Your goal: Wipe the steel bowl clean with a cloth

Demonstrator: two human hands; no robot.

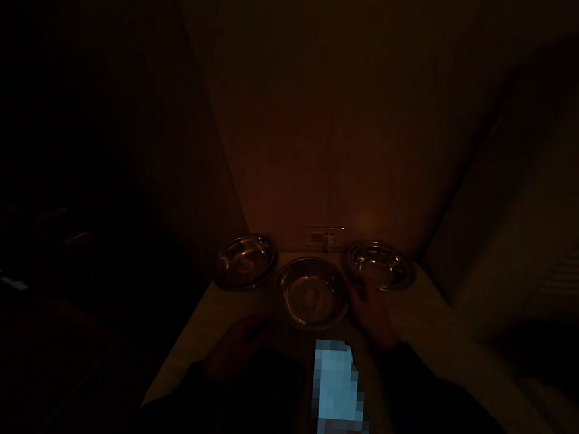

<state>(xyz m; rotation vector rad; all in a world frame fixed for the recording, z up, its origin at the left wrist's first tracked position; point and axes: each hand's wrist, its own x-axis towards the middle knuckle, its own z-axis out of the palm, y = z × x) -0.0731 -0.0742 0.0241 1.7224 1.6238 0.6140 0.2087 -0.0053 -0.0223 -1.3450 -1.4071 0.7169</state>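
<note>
The scene is very dark. Three shiny steel bowls stand on a pale counter [426, 319]: a left bowl [245, 261], a middle bowl [310, 300] nearest me, and a right bowl [380, 265]. My right hand [372, 317] rests at the middle bowl's right rim, between it and the right bowl; its fingers are too dim to read. My left hand [234, 353] lies low on the counter, just left of and in front of the middle bowl, fingers unclear. Both arms wear dark sleeves.
A pixelated blue rectangle [339, 399] lies near the counter's front edge between my arms. A small white wall socket [324, 236] sits behind the bowls. Walls close in at the back and right; the left side is black.
</note>
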